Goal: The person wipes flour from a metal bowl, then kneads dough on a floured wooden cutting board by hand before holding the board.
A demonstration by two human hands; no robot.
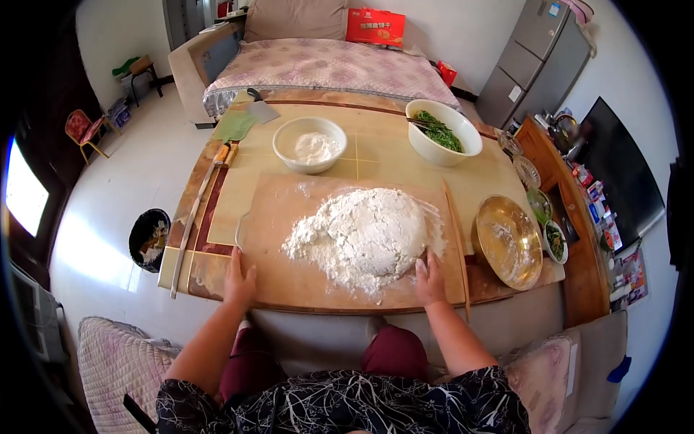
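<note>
A large mound of floury dough (379, 228) lies on a wooden board (278, 210), with loose flour and crumbs spread along its left and lower sides. My left hand (239, 281) rests at the board's left edge, just below a metal handle (241, 230); its thumb stands apart from the fingers and it holds nothing. At the dough's lower right side is my right hand (431, 278), fingers extended upward and thumb apart, touching or very near the dough. A long thin wooden rolling pin (455, 246) lies along the board's right edge.
Behind the board stand a bowl of flour (310, 160) and a bowl of chopped greens (442, 155) with chopsticks. A golden basin (486, 249) is at right. A scraper (262, 111) and a long strip-like tool (194, 228) lie left. A bin (150, 253) stands on the floor.
</note>
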